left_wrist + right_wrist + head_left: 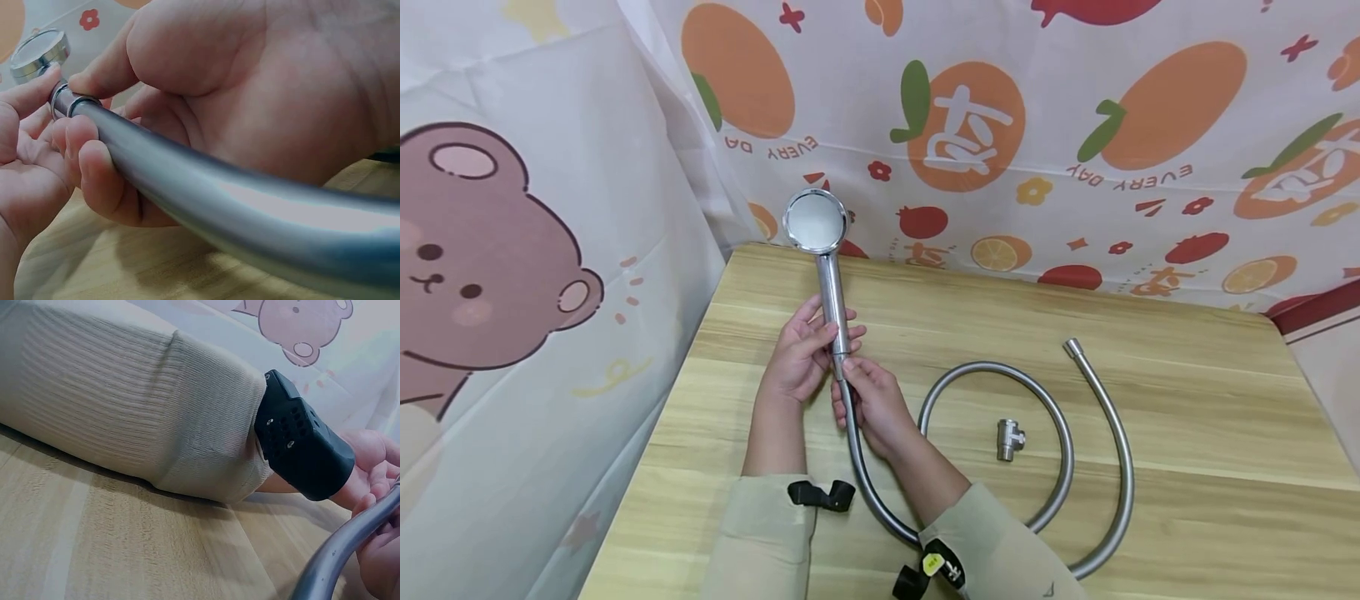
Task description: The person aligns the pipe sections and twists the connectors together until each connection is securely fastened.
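A chrome handheld shower head points up toward the back edge of the table. My left hand grips its handle, thumb across the front. Just below, my right hand pinches the end of a grey metal shower hose between thumb and fingers. Hose end and handle base meet in line between the two hands. Seen close in the left wrist view, the right thumb and fingers wrap the hose at its collar. In the right wrist view, the left forearm hides part of the left hand.
The hose curves in a loop over the wooden table, its free end lying to the right. Inside the loop lies a small chrome tee fitting. A fruit-print curtain hangs behind, and a bear-print one on the left.
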### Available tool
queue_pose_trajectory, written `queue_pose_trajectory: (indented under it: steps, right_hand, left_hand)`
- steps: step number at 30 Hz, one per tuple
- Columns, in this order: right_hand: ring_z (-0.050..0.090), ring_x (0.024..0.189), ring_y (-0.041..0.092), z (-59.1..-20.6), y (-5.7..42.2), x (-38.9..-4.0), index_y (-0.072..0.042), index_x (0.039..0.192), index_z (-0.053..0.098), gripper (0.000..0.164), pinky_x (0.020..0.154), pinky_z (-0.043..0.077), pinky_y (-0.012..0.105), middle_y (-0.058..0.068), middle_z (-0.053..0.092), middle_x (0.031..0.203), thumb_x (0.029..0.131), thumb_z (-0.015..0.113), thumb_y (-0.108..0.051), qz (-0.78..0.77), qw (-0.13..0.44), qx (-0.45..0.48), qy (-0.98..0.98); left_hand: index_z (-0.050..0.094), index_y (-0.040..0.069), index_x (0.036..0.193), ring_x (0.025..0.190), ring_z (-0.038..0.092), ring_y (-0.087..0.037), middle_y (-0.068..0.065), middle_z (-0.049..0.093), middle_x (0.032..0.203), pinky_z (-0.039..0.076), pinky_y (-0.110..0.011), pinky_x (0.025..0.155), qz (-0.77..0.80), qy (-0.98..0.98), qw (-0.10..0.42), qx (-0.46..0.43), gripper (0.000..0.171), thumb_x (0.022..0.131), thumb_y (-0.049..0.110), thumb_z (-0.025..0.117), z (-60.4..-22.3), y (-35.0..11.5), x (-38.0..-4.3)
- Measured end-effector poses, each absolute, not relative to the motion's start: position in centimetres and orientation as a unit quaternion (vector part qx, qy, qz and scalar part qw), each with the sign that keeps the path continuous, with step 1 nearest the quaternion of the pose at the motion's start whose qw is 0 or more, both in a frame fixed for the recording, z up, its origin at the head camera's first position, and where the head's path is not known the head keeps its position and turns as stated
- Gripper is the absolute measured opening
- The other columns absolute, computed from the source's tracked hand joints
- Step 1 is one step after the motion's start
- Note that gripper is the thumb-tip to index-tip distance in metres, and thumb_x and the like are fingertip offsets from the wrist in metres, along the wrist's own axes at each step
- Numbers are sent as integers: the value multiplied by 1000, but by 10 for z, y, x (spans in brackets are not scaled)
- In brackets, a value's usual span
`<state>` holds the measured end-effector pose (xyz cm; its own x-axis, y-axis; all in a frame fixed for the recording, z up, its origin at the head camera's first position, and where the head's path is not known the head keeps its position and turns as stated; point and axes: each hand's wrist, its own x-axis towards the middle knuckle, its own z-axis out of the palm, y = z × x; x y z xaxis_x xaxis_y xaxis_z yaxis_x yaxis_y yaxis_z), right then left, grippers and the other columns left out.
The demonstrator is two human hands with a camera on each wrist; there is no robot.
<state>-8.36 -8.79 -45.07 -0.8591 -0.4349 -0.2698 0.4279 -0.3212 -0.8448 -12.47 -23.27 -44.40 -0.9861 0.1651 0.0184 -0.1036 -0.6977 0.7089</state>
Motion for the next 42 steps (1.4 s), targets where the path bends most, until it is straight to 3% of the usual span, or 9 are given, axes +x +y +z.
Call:
queue_pose_trajectory:
  steps: [9,21,26,31,36,42]
  right_hand:
    - [52,49,9,-453,-90,-83,3,112,56,33,45,47,20,0,59,68,99,60,-27,-818,228,17,527]
    - [53,48,10,-454,-94,-83,-1,108,61,27,43,47,21,3,60,68,95,67,-24,-798,180,61,572]
    - [52,47,10,-451,-93,-83,5,112,59,37,42,47,21,2,58,67,97,62,-29,-799,201,42,565]
    - [51,48,11,-450,-92,-82,6,116,57,42,43,47,21,2,56,68,100,57,-32,-799,245,22,549]
    - [50,49,10,-448,-91,-82,6,120,58,43,44,46,20,1,56,68,101,54,-32,-795,265,21,545]
    - [50,49,9,-447,-90,-82,6,128,56,44,44,45,21,0,58,69,103,47,-28,-808,273,9,522]
  left_hand:
    - [33,7,150,105,70,-32,-12,69,111,55,-44,88,922,379,70,48,63,94,-7,57,-443,-232,-123]
    - [25,1,150,104,70,-33,-11,68,101,53,-45,89,913,401,63,35,65,94,-8,56,-440,-228,-122]
    - [35,6,144,93,73,-28,-10,70,98,57,-43,85,905,418,67,24,58,93,-7,59,-443,-227,-125]
    - [42,10,131,84,74,-23,-8,69,96,60,-41,80,909,410,76,5,43,94,-11,49,-445,-228,-126]
    - [43,6,134,95,72,-25,-11,69,111,59,-42,84,911,404,84,6,39,97,-6,48,-445,-233,-125]
    - [38,3,147,111,67,-27,-12,67,123,54,-46,92,909,403,103,37,49,100,1,50,-446,-240,-125]
